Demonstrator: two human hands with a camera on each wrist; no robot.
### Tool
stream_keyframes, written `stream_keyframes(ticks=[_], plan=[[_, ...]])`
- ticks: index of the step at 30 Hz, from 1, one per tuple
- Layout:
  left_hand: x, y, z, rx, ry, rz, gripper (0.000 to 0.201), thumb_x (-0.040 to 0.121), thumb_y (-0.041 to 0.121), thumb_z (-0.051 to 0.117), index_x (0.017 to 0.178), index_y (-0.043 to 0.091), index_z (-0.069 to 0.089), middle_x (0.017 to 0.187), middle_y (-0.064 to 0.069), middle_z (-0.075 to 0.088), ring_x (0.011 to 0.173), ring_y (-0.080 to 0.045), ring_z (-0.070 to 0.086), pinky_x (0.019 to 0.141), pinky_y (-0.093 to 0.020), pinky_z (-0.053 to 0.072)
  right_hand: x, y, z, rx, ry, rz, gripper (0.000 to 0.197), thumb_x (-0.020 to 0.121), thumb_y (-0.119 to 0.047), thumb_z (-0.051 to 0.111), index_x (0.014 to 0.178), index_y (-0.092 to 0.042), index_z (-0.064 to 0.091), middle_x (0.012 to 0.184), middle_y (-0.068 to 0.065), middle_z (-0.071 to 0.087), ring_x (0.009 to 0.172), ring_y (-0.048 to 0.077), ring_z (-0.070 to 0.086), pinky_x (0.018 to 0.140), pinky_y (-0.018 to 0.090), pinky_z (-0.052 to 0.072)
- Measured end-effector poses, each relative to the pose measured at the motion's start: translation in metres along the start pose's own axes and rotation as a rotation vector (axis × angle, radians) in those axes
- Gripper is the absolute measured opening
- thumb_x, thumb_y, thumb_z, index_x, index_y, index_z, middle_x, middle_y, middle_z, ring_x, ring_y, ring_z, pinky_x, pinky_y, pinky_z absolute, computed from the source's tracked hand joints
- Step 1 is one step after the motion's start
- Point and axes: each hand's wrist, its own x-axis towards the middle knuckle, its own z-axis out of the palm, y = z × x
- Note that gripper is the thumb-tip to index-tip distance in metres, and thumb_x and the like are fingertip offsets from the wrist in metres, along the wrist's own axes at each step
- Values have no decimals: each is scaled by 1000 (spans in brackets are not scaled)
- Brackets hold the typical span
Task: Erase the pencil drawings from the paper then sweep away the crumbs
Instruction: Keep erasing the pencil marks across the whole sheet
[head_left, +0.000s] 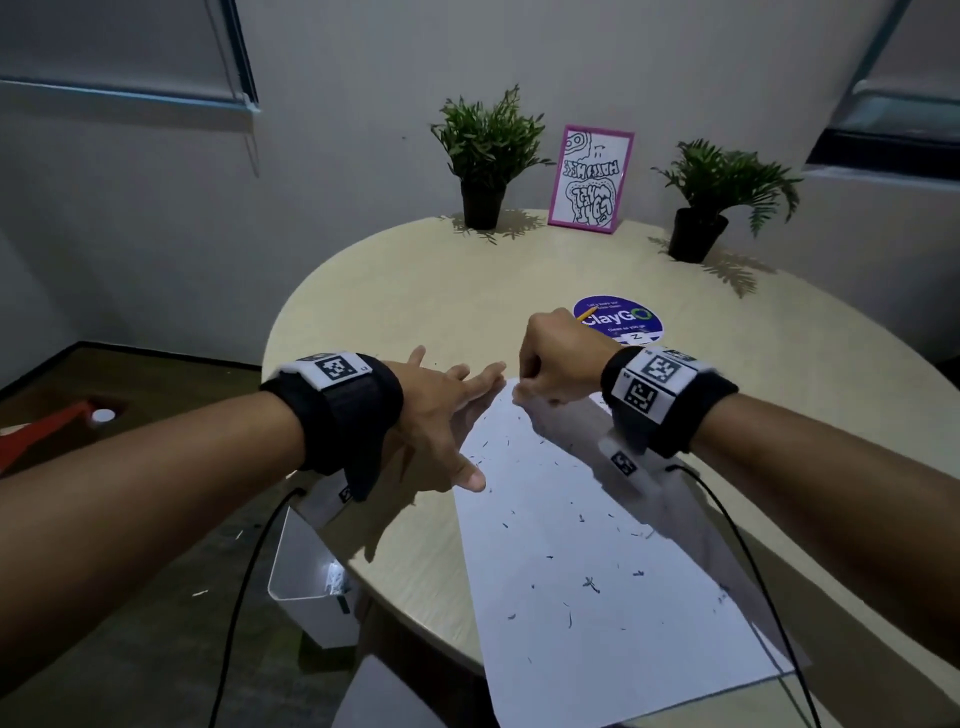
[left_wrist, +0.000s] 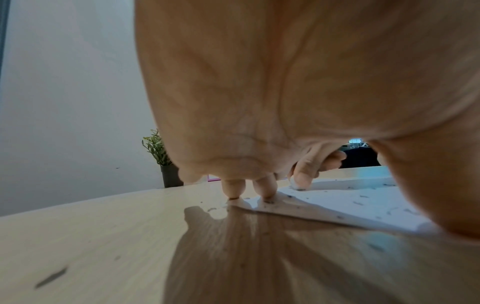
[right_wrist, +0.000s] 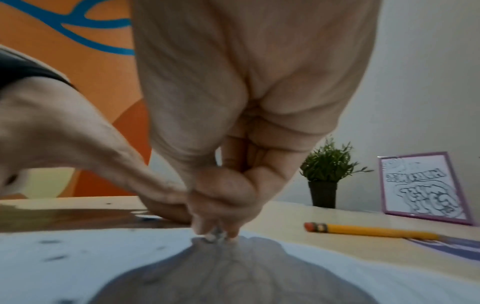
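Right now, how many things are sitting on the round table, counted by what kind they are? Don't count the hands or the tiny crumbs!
Potted plants: 2
Framed picture: 1
Pencil: 1
Sheet of paper: 1
Round purple sticker: 1
Eraser, pinched in the right hand: 1
Total: 7

Pencil (right_wrist: 374, 230) and plants (head_left: 488, 150) stand beyond the paper (head_left: 597, 571).
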Motion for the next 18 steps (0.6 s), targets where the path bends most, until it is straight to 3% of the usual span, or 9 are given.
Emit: stream_keyframes(ticks=[3, 6, 8, 11, 13, 16, 18], plan=[[-2, 1, -1, -3, 4, -8, 131, 69, 82, 63, 148, 37, -31, 167, 5, 6, 150, -4, -13, 116, -54, -22, -7, -11, 6, 3, -28, -23, 16, 82, -23, 79, 76, -8, 77, 66, 6, 69, 53, 7, 55, 52, 27, 51], [-2, -1, -1, -7, 12, -8, 130, 69, 82, 64, 150, 37, -29, 167, 3, 8, 151, -7, -12, 117, -53, -22, -16, -19, 9, 55, -108, -65, 20, 81, -26, 80, 71, -10, 76, 55, 2, 67, 48, 6, 59, 53, 26, 53], [-1, -3, 1, -9, 10, 11, 133, 67, 85, 62, 148, 38, -32, 167, 5, 7, 149, -6, -17, 115, -54, -23, -8, -5, 5, 47, -21, 26, 21, 82, -24, 79, 68, -9, 74, 51, 1, 61, 46, 10, 57, 48, 23, 47], [1, -2, 2, -6, 18, 15, 134, 66, 85, 63, 148, 37, -33, 167, 8, 5, 149, -5, -17, 115, -54, -24, -2, 6, 4, 8, 55, 85, 18, 82, -20, 78, 70, -8, 73, 59, 2, 60, 59, 18, 62, 49, 20, 42], [-1, 0, 1, 3, 11, 8, 134, 68, 83, 64, 149, 35, -31, 167, 4, 6, 149, -5, -18, 115, -53, -24, -9, -3, 7, 9, -2, 32, 15, 82, -20, 78, 71, -10, 73, 62, 1, 61, 65, 20, 64, 51, 22, 44], [-2, 1, -1, 6, 10, 5, 132, 70, 81, 64, 149, 34, -31, 167, 2, 4, 149, -6, -18, 115, -52, -25, -19, -14, 7, 35, -93, -17, 25, 81, -24, 80, 61, -15, 68, 54, -3, 60, 52, 11, 59, 56, 28, 55], [0, -2, 0, 6, 9, 14, 134, 66, 86, 62, 148, 36, -33, 167, 1, 4, 149, -6, -19, 114, -53, -25, -12, -7, 3, 21, -62, 21, 23, 80, -26, 80, 67, -9, 72, 57, 3, 66, 52, 11, 61, 58, 30, 58]])
